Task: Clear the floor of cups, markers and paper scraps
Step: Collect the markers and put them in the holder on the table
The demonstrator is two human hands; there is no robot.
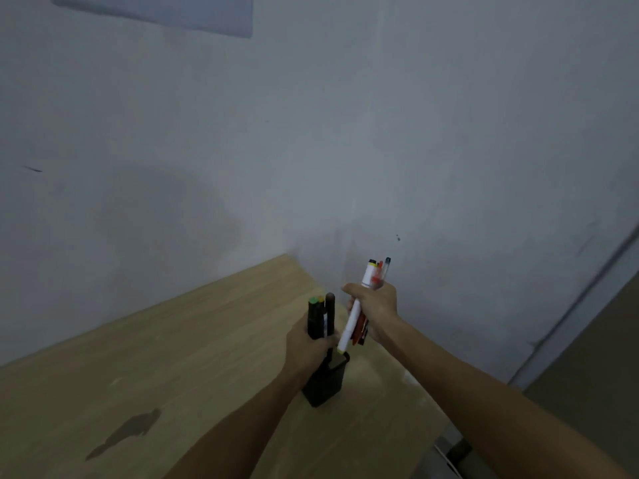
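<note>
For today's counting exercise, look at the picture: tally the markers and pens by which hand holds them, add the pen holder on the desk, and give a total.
Dark markers in the left hand: 3
Markers and pens in the right hand, as far as the blur allows: 3
Black pen holder on the wooden desk: 1
Total: 7

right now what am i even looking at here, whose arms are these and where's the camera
The single picture comes from a camera worn on a person's head, looking forward and down, so the arms are that person's own; there is no machine. The left hand grips a bunch of dark markers above a black pen holder standing on the wooden table. The right hand grips a bunch of markers with white and red barrels. Behind is a plain grey wall.
</note>
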